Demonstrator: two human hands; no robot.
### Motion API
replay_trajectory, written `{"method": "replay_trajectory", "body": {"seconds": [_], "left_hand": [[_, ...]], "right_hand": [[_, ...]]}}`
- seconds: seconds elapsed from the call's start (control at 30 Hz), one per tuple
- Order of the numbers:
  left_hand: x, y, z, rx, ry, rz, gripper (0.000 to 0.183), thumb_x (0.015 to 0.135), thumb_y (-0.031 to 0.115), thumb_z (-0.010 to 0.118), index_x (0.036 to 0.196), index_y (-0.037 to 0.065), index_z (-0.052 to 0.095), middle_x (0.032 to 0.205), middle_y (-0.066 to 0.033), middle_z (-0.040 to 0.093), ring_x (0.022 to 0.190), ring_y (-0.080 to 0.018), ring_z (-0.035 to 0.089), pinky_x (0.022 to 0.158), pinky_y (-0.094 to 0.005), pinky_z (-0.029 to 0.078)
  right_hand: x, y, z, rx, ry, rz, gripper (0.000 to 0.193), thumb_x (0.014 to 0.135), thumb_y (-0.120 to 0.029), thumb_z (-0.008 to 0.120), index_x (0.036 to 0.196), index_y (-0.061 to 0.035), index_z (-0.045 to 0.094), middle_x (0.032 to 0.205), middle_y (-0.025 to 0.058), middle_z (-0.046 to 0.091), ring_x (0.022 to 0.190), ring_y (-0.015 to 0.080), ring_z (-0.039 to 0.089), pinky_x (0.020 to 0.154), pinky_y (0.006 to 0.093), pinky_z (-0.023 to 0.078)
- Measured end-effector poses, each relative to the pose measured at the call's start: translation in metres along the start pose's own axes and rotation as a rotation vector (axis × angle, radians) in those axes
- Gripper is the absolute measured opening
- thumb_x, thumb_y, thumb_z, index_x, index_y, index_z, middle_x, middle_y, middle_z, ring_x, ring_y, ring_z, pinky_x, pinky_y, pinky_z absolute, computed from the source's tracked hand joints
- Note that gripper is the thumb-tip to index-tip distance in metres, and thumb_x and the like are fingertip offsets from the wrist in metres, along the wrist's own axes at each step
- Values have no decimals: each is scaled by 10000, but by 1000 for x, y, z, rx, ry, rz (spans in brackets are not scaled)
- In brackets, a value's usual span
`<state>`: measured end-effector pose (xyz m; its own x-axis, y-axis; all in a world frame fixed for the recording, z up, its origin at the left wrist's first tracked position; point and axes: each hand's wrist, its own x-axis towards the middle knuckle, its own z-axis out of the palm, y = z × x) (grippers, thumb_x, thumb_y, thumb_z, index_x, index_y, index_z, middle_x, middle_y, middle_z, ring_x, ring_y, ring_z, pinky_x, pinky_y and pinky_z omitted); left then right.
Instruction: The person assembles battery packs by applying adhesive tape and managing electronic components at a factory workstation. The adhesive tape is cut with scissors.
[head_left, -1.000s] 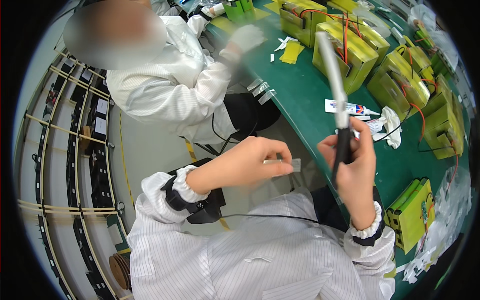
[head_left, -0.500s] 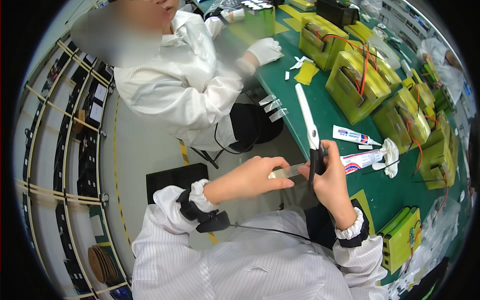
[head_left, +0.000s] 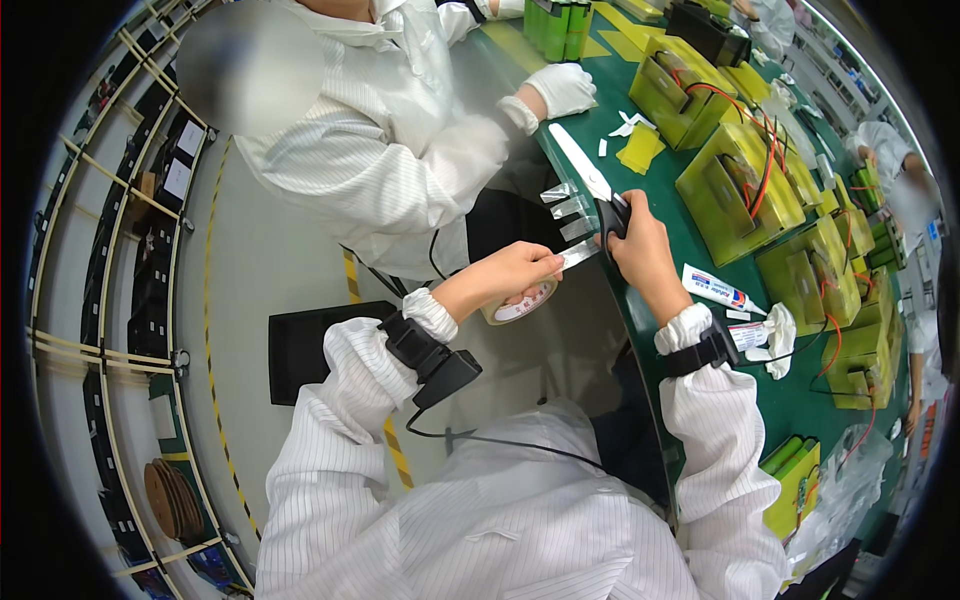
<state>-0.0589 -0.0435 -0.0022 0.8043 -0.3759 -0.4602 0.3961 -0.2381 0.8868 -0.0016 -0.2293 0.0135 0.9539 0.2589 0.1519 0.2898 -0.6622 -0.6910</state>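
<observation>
My left hand (head_left: 508, 275) is closed on a roll of clear tape (head_left: 524, 304), thumb on top, out past the table edge. A short length of tape (head_left: 579, 254) stretches from the roll to the fingers of my right hand (head_left: 645, 255), which sits by the table edge. That same hand grips black-handled scissors (head_left: 580, 162), their pale blades pointing away from me toward the far left. Just beyond the pulled tape, several cut tape strips (head_left: 566, 207) stick out from the table edge.
Yellow-wrapped battery packs (head_left: 740, 185) with red wires stand along the green table (head_left: 660, 215). Closer in lie a white tube (head_left: 715, 288) and crumpled tissue (head_left: 778, 335). A co-worker's gloved hand (head_left: 560, 90) rests at the far edge. A black bin (head_left: 300, 350) stands on the floor.
Both hands have moved away from me, up to the table edge near the hanging strips. The tape roll now shows its face below my left hand, and the scissors have tilted further left.
</observation>
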Motion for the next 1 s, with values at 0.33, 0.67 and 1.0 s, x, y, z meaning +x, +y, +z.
{"method": "replay_trajectory", "body": {"seconds": [0.33,0.67,1.0], "left_hand": [[7,-2,2,40,68,20,296,925,280,458,886,21,596,525,23,417,408,-44,340,361,-223,263],[2,-6,9,151,211,151,269,893,234,487,844,-7,596,572,-13,508,496,-86,460,475,-250,368],[24,-24,-3,67,205,169,303,872,267,517,841,-16,617,589,-37,553,500,-107,509,469,-260,402]], "right_hand": [[-13,4,13,12,127,20,477,695,23,630,1105,-20,389,812,223,600,778,390,594,675,425,466],[-19,-5,11,160,191,124,436,733,-36,672,1072,-18,399,761,171,603,665,260,610,616,317,464],[-10,12,29,-27,230,-8,435,724,-20,661,1074,-24,403,769,170,607,684,292,615,620,339,466]]}}
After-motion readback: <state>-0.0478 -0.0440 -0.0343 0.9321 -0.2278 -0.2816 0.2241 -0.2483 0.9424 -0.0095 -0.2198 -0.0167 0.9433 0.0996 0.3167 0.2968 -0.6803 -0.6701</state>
